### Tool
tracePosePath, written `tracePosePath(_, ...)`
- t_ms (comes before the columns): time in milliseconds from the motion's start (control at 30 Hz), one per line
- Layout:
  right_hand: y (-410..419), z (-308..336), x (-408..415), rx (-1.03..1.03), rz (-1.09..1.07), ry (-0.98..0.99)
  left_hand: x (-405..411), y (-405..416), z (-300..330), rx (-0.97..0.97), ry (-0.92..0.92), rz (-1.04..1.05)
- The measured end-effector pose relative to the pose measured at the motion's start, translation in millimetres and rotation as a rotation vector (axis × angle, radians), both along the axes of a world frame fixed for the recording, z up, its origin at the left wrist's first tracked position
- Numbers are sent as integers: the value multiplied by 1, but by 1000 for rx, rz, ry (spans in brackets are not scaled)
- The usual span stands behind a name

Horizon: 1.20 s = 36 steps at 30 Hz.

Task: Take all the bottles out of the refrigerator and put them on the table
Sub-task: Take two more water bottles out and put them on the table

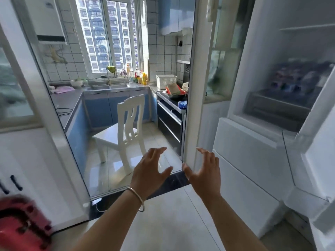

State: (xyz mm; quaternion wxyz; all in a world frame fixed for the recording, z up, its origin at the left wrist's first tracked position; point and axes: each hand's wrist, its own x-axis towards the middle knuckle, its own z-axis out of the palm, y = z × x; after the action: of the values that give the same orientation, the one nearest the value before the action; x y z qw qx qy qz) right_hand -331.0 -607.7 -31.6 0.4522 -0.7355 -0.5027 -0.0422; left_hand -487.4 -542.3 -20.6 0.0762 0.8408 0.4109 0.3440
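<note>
Both forearms reach forward; the left hand and right hand face each other, fingers spread, holding nothing.

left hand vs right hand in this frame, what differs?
The left hand wears a thin metal bangle on its wrist; the right hand has a bare wrist. The left hand is in front of the glass sliding door; the right hand is in front of the white door frame, nearer the open white refrigerator. Both are open, fingers spread, holding nothing.
</note>
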Motion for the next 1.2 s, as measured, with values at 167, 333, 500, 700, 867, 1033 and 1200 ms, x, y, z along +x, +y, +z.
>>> tracePosePath(167,89,22,55,25,-77,-32,46,103,30,36,-10,-39)
tracePosePath(333,151,32,105,4,-131,-39,89,185,36,22,-19,-84)
tracePosePath(500,214,29,157,-4,-223,-1,152,263,34,6,-17,-209)
tracePosePath(700,271,30,228,26,-413,17,260,349,39,27,-12,-426)
tracePosePath(867,295,38,295,31,-603,37,362,391,48,22,-7,-610)
tracePosePath(1033,293,43,363,31,-761,0,455,397,45,-16,-29,-788)
tracePosePath(1200,297,49,439,12,-836,-96,545,399,41,-36,-42,-901)
